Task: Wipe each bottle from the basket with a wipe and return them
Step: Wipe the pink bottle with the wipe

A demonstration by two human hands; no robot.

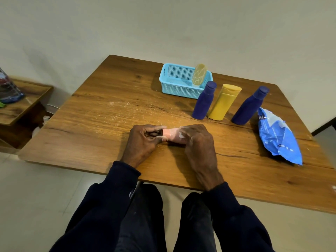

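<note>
Clasping one pink bottle [172, 135], left hand [143, 140] and right hand [199, 142] rest — near table [87, 142] edge.

Bare wooden tabletop [101, 113] left and centre, far right blocked by perforated light-blue plastic basket [179, 88], three upright plastic bottles [224, 101], crumpled blue wipes packet [278, 137].

The pink bottle [171, 134] is mostly covered by the left hand [143, 140] and right hand [198, 142]. A white bit [181, 134] is seen under the right fingers [190, 136]; whether it is the wipe cannot be told. Left of the hands, a shiny bag [9, 86] is cut off. Right of them, the blue pack's [278, 135] words cannot be read.
</note>
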